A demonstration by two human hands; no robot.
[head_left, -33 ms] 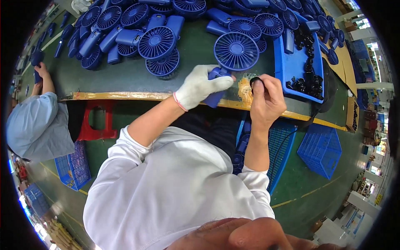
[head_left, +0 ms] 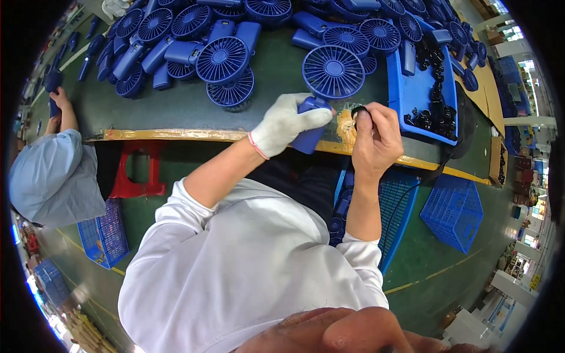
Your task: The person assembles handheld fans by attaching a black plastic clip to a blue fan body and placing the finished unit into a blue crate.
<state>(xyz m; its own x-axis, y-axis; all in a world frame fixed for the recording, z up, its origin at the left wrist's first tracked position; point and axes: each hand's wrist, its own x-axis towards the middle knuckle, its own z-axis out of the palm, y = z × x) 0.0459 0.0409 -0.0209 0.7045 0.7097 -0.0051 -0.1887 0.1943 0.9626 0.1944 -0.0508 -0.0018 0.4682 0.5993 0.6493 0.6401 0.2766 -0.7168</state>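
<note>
fan handling (head view): the handheld fan (head_left: 333, 69) looked light and stiff; smooth plastic, probably a bit slippery. thin grille ribs seemed the fragile bit.
fan hold point: handle just below the head looked best, off the ribs.
fan look: dark blue, round ribbed grille, plain hub, blocky handle.
fan place: at the front edge of the desk (head_left: 170, 113), grille away from the body, handle toward it.
left hand (head_left: 289, 125): white-gloved, wrapped round the handle.
right hand (head_left: 378, 138): bare, pinching a small black part (head_left: 357, 109) near the fan, apart from it. part's full shape: couldn't tell, fingers covered it.
tray (head_left: 405, 100): blue, on the right, held loose black pieces (head_left: 436, 94).
</note>
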